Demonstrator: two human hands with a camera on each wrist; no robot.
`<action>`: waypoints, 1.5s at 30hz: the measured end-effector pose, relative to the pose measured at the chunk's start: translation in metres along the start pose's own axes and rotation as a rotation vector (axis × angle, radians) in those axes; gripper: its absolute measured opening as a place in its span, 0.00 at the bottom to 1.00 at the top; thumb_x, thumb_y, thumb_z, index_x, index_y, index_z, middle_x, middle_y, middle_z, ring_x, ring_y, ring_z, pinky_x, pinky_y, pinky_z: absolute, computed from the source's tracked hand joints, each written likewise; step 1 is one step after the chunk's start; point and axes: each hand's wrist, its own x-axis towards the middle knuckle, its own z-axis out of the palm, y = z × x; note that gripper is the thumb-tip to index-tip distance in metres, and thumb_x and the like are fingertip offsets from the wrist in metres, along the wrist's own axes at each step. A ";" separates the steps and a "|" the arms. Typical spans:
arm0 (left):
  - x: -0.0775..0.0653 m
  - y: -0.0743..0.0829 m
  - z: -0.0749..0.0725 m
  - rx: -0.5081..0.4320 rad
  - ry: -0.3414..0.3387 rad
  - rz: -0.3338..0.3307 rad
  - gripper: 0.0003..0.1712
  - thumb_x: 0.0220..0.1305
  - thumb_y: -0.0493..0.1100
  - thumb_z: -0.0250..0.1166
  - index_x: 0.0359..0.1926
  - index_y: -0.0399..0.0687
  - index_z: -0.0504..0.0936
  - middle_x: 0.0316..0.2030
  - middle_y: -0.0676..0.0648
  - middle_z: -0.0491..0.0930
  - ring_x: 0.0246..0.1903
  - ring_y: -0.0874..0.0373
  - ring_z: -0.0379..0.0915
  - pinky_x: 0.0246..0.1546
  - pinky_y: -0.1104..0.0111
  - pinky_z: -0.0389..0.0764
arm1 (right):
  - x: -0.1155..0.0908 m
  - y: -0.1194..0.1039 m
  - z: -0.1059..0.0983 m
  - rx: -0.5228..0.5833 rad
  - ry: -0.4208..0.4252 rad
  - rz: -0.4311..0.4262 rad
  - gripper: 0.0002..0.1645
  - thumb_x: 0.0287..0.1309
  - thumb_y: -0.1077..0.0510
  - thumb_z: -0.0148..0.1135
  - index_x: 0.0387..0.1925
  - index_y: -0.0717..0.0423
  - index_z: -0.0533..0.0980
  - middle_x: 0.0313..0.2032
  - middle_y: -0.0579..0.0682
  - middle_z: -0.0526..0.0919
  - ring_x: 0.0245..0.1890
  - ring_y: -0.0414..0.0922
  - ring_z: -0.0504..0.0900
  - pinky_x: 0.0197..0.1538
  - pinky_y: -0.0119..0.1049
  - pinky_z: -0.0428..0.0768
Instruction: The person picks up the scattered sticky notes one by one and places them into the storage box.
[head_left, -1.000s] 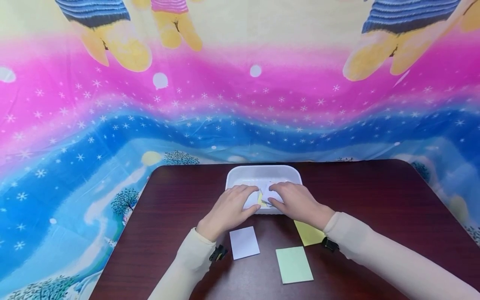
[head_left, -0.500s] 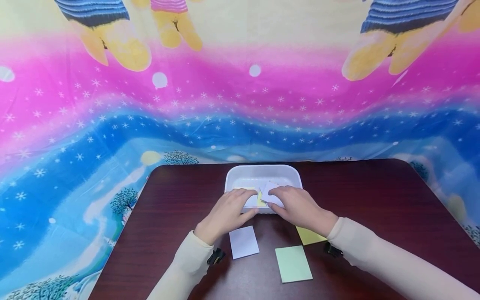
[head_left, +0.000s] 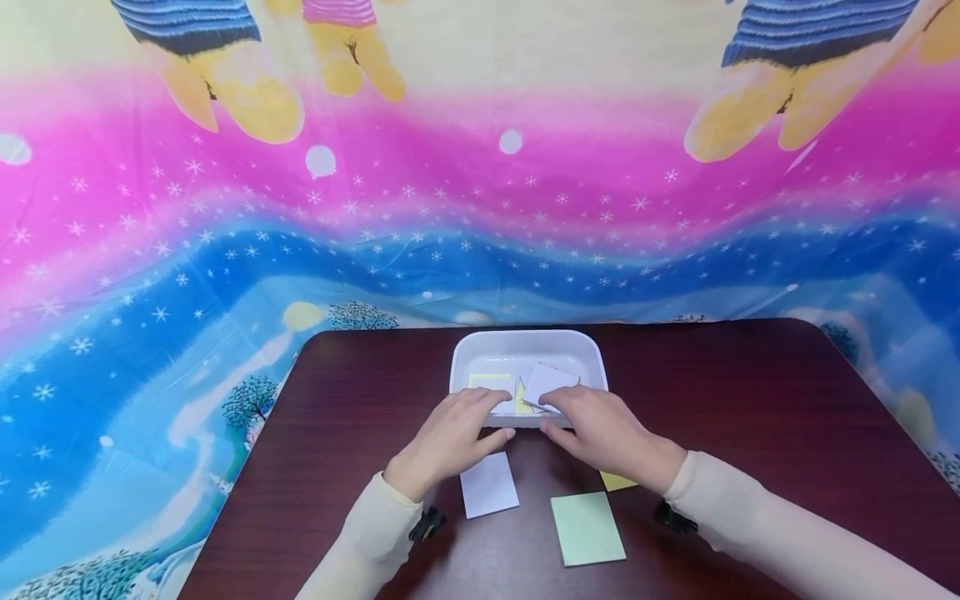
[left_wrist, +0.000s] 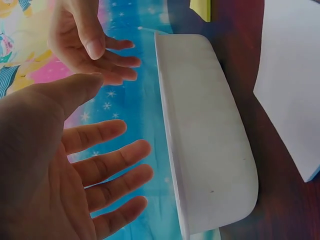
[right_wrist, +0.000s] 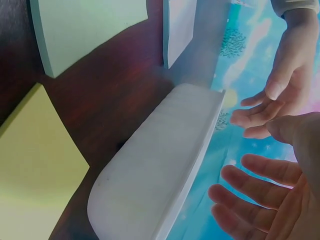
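Fingers point(left_wrist: 117, 164) on the left hand point(head_left: 446, 425) are spread and empty; those on the right hand point(head_left: 611, 429) are likewise parted and hold nothing. Both hands hang at the six o'clock side of the white tray point(head_left: 528, 340), the left towards seven, the right towards five. Inside, a yellow-edged paper square point(head_left: 489, 382) sits at nine o'clock and a white paper square point(head_left: 551, 379) lies askew over other papers at three.

On the bench point(head_left: 337, 400), taking the tray as clock centre, a white note block point(head_left: 489, 487) lies at seven, a green note block point(head_left: 588, 529) at five and a yellow note block point(head_left: 618, 482) between four and five, partly hidden by the right wrist.

For handling these papers well, I would pinch opposite edges and take the topmost square first, as the layers beneath look liable to slide. The tray seems light; steadying its rim with one hand would help.
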 end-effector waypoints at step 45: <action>-0.041 0.004 0.013 0.021 -0.040 -0.056 0.28 0.63 0.60 0.55 0.60 0.53 0.74 0.55 0.53 0.76 0.53 0.57 0.71 0.53 0.58 0.71 | -0.039 -0.012 0.019 0.042 -0.048 -0.027 0.18 0.54 0.45 0.61 0.43 0.48 0.80 0.36 0.38 0.81 0.34 0.33 0.76 0.37 0.35 0.77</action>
